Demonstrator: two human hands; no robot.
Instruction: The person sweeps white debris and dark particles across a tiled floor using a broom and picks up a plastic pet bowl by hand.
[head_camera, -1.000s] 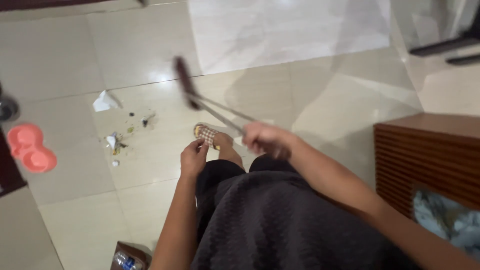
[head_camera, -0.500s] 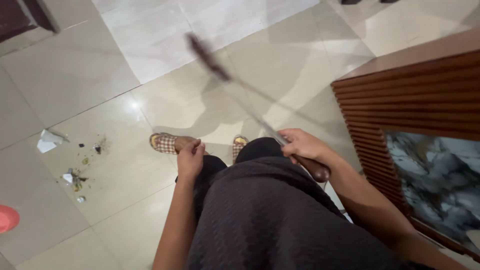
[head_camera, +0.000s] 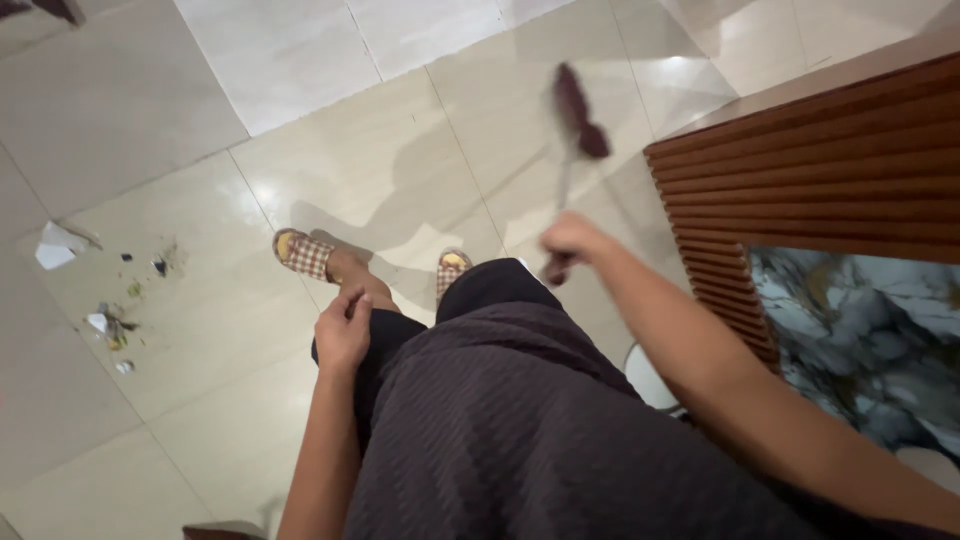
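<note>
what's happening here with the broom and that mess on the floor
A person stands on a tiled floor in checked slippers. The right hand grips a long-handled broom, its head raised near a ribbed wooden cabinet. The left hand rests on the thigh. Scattered litter lies off to the left.

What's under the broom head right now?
Under the broom head only bare beige floor tile shows. The right hand holds its handle raised; litter lies far left.

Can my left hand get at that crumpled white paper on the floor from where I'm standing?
Probably not: the left hand rests at the thigh, and the paper lies well off on the floor.
</note>
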